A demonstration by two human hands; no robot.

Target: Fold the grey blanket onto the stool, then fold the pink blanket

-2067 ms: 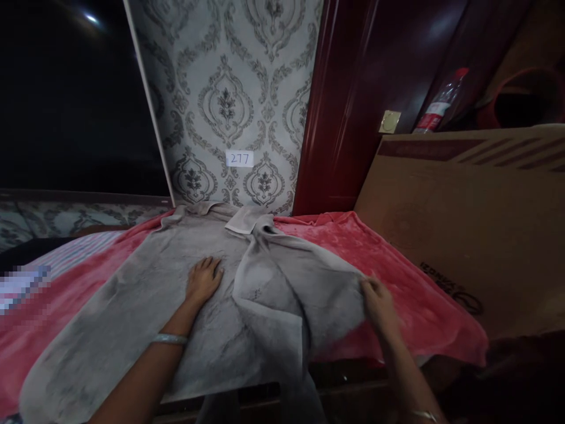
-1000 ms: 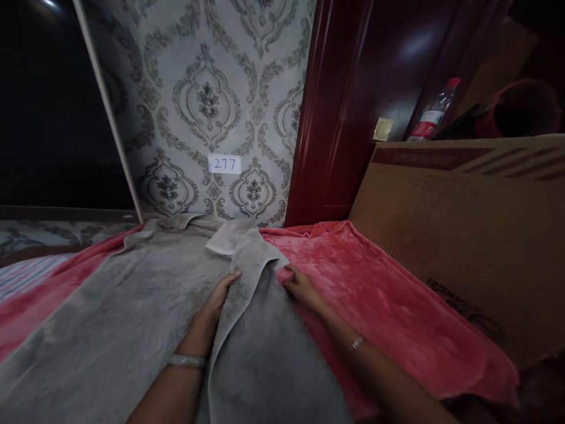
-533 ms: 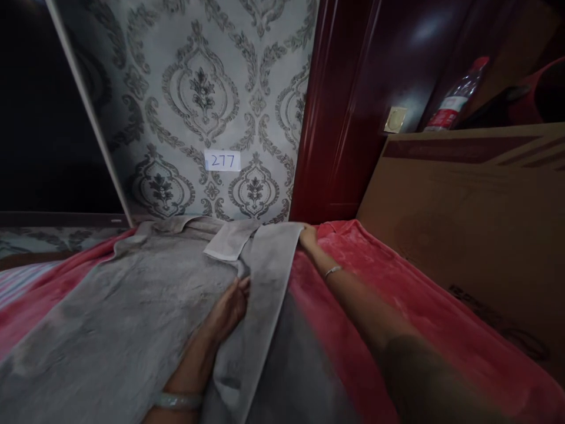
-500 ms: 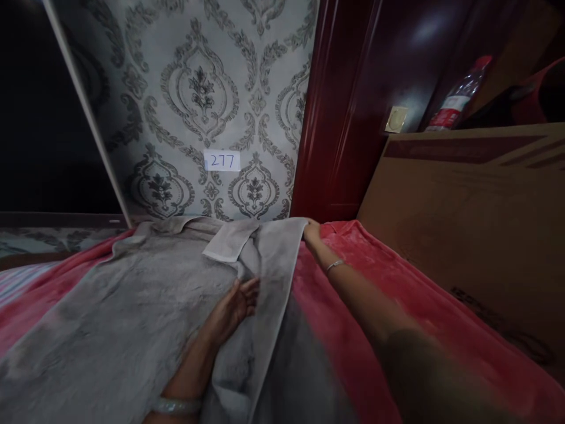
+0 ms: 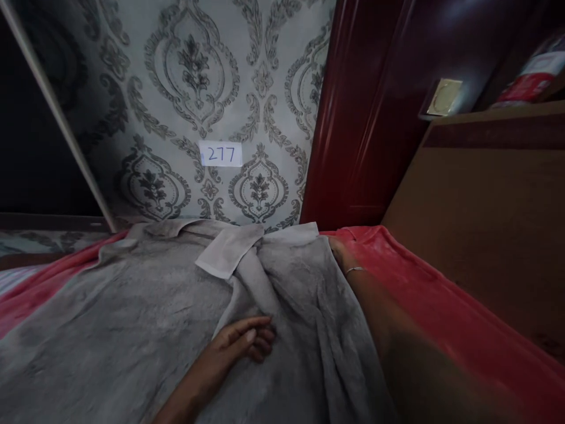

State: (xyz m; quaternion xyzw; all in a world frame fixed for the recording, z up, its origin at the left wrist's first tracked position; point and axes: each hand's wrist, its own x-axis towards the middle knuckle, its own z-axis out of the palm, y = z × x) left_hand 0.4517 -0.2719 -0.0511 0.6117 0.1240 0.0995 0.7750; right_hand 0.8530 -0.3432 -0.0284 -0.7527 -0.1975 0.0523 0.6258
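Note:
A grey plush cloth point(image 5: 145, 312), wide like a blanket, lies spread over a pinkish-red plush cover. Near its far edge a paler flap point(image 5: 230, 250) is folded over, and loose folds run down its right half. My left hand point(image 5: 247, 338) rests on or just above the middle of the cloth, fingers loosely curled and holding nothing I can see. At the cloth's far right edge is my right hand point(image 5: 339, 250), closed on that edge; the cloth hides most of its fingers.
The pinkish-red cover point(image 5: 424, 306) shows along both sides. A large cardboard box point(image 5: 489, 224) stands at the right, with a red-labelled bottle point(image 5: 532, 76) on top. Behind are patterned wallpaper point(image 5: 260, 76), a "277" paper point(image 5: 220, 154) and a dark red door frame point(image 5: 348, 118).
My right hand has drawn the cloth's edge to the right, opening its folded-over part across the red cover. My left hand has come nearer and slightly right. The view has shifted.

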